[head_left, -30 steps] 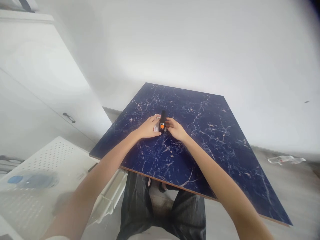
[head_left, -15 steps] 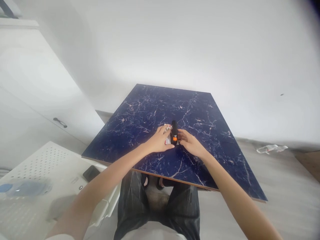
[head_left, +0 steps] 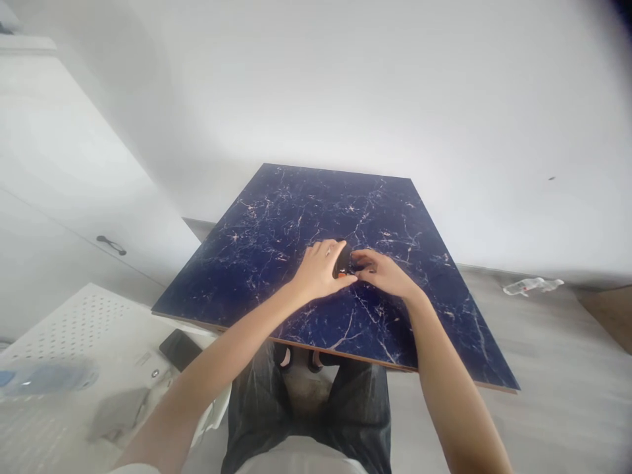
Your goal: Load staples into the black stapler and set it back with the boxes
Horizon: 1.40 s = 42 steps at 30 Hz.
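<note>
A small black object with an orange patch (head_left: 341, 268) is between my hands over the blue marbled tabletop (head_left: 316, 204); its exact kind I cannot make out. Around its left side curves my left hand (head_left: 318, 271), thumb at the near end and fingers across the far side. My right hand (head_left: 382, 273) is at the object's right side, fingers bent and thumb close to the fingertips. Whatever those fingertips pinch is too small and dark to tell. The white and red packet from the earlier frame is hidden behind my left hand.
Left of the table stands a white perforated surface (head_left: 74, 303) bearing a dark phone (head_left: 178, 349) and a translucent bluish item (head_left: 54, 376). A white cabinet (head_left: 64, 171) rises behind it. Clear plastic bottles (head_left: 532, 286) lie on the floor at right.
My left hand has closed further over the black object, covering the white and red packet and part of the orange patch. The right hand stays beside it, slightly turned. The view has shifted slightly.
</note>
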Available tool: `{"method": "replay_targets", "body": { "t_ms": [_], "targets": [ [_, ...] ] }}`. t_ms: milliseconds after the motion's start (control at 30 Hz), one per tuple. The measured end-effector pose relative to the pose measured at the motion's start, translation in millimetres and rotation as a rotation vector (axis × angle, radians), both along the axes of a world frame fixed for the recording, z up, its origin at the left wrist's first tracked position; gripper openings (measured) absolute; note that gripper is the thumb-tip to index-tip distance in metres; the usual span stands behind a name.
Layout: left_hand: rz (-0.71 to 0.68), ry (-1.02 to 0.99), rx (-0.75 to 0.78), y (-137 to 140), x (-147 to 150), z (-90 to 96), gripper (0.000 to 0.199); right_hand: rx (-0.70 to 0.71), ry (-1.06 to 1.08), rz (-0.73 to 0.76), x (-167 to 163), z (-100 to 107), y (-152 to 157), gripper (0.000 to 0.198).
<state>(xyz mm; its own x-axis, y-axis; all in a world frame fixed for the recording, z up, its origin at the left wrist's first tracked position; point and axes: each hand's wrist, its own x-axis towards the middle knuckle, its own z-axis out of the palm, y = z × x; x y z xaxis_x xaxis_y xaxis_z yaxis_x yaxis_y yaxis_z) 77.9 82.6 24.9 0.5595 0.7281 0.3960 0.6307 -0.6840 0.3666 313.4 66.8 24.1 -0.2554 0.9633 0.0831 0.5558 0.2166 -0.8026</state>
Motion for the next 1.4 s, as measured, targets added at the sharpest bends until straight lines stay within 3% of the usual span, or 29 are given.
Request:
{"method": "replay_targets", "body": {
  "t_ms": [100, 233, 433, 600, 800, 933, 1167, 1400],
  "targets": [
    [0.031, 0.012, 0.009, -1.9, 8.7, 0.3, 0.078, 0.067, -0.152, 0.097, -6.9, -0.1, -5.7, 0.042],
    [-0.078, 0.054, -0.019, 17.5, -17.0, 4.6, 0.063, 0.147, -0.257, 0.117, -17.5, -4.8, -8.1, 0.032],
    [0.096, -0.005, -0.08, 50.7, -69.5, -3.4, 0.025, 0.063, -0.256, 0.082, -12.2, -6.8, -7.9, 0.024],
    [0.07, -0.094, -0.153, 54.4, -76.0, -14.6, 0.029, 0.071, -0.329, 0.015, -5.7, -5.7, -11.6, 0.012],
    [0.044, -0.095, -0.157, 51.1, -71.7, -14.6, 0.025, 0.286, -0.341, -0.2, -26.2, -16.3, -6.8, 0.027],
    [0.078, -0.099, -0.205, 51.9, -72.7, -16.7, 0.029, 0.272, -0.354, -0.201, -35.9, -24.3, 3.3, 0.012],
    [0.112, -0.135, -0.312, 57.4, -75.3, -18.2, 0.03, 0.23, -0.261, -0.144, -24.2, -23.0, 9.5, 0.01],
    [0.091, -0.195, -0.269, 59.0, -74.2, -21.0, 0.026, 0.21, -0.234, -0.125, -27.1, -20.0, 13.9, 0.013]
  ]
}}
